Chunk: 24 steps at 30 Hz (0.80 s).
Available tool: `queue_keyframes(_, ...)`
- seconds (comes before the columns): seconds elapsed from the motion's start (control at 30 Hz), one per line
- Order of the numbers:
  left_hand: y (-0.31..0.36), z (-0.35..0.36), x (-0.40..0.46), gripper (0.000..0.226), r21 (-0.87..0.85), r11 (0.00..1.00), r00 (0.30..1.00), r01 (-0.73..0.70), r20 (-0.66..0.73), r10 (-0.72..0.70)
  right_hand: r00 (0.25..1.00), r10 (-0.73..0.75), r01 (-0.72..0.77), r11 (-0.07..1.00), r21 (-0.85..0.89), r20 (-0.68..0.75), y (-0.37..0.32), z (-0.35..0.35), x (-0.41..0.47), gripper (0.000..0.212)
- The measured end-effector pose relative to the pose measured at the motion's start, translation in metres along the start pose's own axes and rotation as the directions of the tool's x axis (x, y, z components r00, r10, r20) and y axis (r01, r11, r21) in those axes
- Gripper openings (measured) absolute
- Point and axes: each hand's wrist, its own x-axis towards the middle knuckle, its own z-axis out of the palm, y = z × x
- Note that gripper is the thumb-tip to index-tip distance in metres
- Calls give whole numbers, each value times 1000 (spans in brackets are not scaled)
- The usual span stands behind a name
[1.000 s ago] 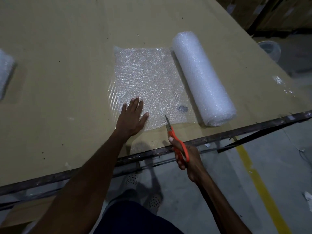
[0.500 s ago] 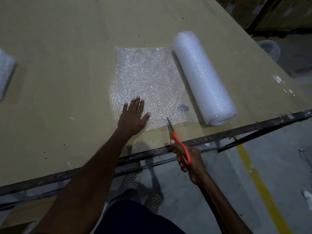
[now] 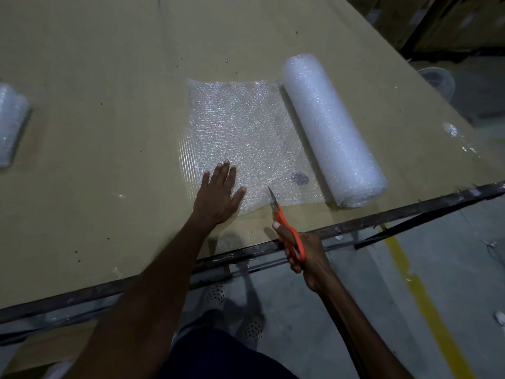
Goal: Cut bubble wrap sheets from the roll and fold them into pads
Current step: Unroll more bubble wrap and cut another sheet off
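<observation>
Fingers of the left hand lie spread and flat, released, pressing the unrolled bubble wrap sheet at its near edge.

The left arm reaches straight forward, palm down. Right of it, the right hand is clenched around the orange scissors, wrist over the table edge, blade tips touching the sheet's near edge. The bubble wrap roll lies just right of the sheet, joined to it. A folded pad sits far left of the sheet.
</observation>
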Motion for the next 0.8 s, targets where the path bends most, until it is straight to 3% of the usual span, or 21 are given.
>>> queue_keyframes(0.8, -1, 2, -3, 78, 12, 1000, 1000, 5, -5, -5, 1000, 2, -2, 1000, 12, -15, -20, 11, 15, 44)
